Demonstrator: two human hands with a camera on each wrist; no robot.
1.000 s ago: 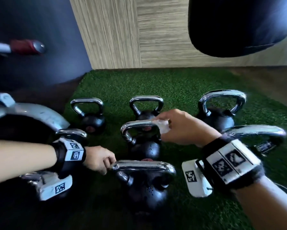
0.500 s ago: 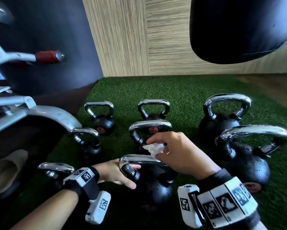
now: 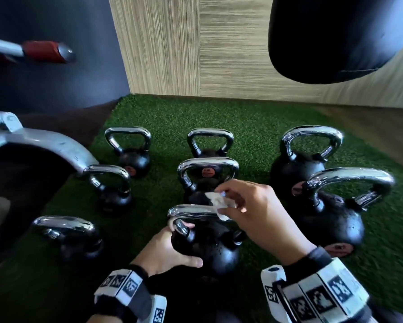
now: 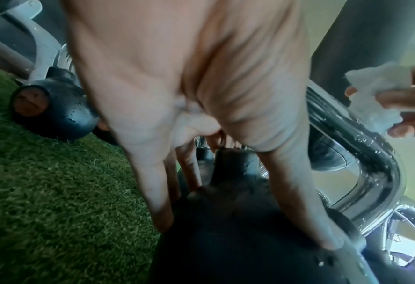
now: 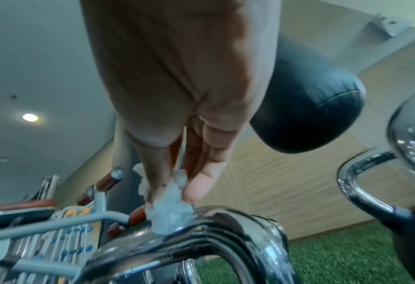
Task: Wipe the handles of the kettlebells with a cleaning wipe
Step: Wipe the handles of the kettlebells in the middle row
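The right hand [image 3: 261,213] has come off the middle kettlebell of the centre column and now sits at the nearest kettlebell [image 3: 209,250], at about 6 o'clock on the green turf [image 3: 254,117], with the crumpled white cleaning wipe [image 3: 219,203] pinched between thumb and fingertips. The right wrist view shows that wad touching the top bar of the chrome handle [image 5: 216,228], near its right-hand bend, thumb one side and fingers the other. The left hand [image 3: 165,250] has moved in too: a second ago it was out at the 8 o'clock bell, and now it lies on the black body of this nearest one, fingers spread and fairly straight, thumb out along the front, bracing it, not curling round anything. So I read it as one handle finished and the next just starting; the stroke along this bar looks barely begun, and droplets sit on the chrome in the left wrist view. Eight kettlebells show in the head view, so how many are left cannot be told from here. The head camera has also tipped down and closer, with the black punch bag [image 3: 340,38] hanging at 1 o'clock and a grey machine frame [image 3: 44,145] at 9 o'clock. As for writing: the round reddish badges [image 3: 207,171] on the bells carry marks, but they are too small and blurred to read, and the black-and-white squares on the wrist bands [image 3: 319,299] are coded patterns, not words.
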